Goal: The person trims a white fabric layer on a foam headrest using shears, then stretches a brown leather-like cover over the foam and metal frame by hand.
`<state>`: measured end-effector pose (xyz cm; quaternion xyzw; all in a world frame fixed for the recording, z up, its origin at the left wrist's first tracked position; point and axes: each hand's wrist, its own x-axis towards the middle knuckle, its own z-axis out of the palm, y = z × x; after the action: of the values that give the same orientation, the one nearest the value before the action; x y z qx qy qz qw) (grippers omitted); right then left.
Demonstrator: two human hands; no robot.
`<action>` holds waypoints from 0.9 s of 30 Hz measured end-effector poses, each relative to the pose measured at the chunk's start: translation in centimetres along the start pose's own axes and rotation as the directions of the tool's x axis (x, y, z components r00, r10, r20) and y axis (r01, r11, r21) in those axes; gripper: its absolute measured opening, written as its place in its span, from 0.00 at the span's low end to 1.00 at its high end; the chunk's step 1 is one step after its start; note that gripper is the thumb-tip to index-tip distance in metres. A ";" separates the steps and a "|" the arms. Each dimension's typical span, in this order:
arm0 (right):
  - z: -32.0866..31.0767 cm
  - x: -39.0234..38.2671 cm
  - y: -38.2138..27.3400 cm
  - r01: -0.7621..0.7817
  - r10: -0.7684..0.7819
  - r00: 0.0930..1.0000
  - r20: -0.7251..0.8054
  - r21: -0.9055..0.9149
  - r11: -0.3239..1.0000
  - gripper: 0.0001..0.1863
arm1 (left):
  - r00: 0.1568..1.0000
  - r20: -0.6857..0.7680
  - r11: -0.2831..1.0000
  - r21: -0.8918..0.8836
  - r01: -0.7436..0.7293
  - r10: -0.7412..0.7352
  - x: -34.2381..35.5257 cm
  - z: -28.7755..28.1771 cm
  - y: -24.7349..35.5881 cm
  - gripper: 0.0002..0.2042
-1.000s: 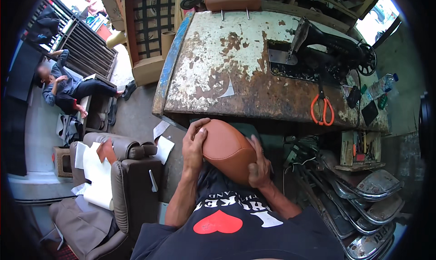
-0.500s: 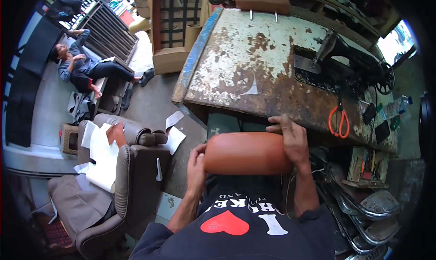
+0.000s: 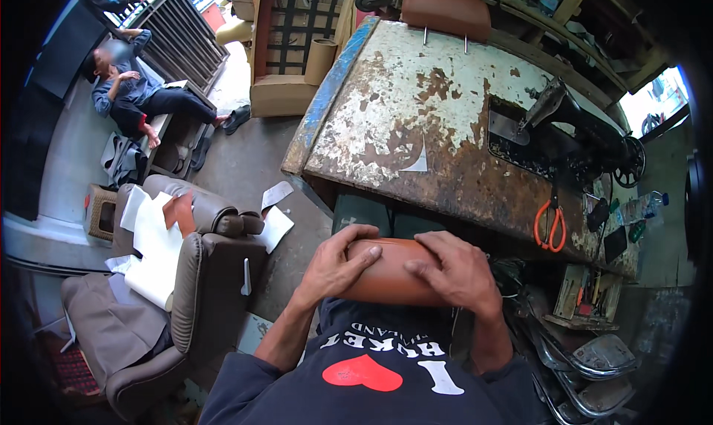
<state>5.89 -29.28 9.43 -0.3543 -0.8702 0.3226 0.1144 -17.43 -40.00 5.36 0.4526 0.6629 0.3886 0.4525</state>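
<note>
In front of my body I hold a padded brown leather headrest (image 3: pixel 390 276) with both hands. My left hand (image 3: pixel 336 263) grips its left end, thumb lying on the top face and fingers over the far edge. At the other end my right hand (image 3: pixel 462 273) is closed on it, thumb and fingers pressed on the upper surface. The headrest's underside is hidden. A second brown headrest (image 3: pixel 447 13) with two metal posts rests at the back edge of the worn worktable (image 3: pixel 356 128).
On the table are a black sewing machine (image 3: pixel 575 117), orange-handled scissors (image 3: pixel 549 228) and a plastic bottle (image 3: pixel 640 208). A grey armchair (image 3: pixel 223 276) carrying white sheets stands left. Another person (image 3: pixel 134 87) reclines far left. Metal-framed chairs (image 3: pixel 605 358) are stacked lower right.
Both hands have moved from the headrest's ends onto its top, thumbs now over the upper face. The headrest sits slightly lower and is tilted, and the view has shifted a little.
</note>
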 end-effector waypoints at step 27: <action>2.9 -1.0 0.5 0.041 -0.061 0.996 -0.072 -0.247 0.968 0.34 | 0.889 -0.141 0.809 0.495 -0.317 0.435 -2.4 3.2 -1.0 0.19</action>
<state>5.63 -31.06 6.94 -0.3557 -0.9070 0.1954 0.1126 -14.20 -42.21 4.08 0.6173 0.6829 0.3566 0.1596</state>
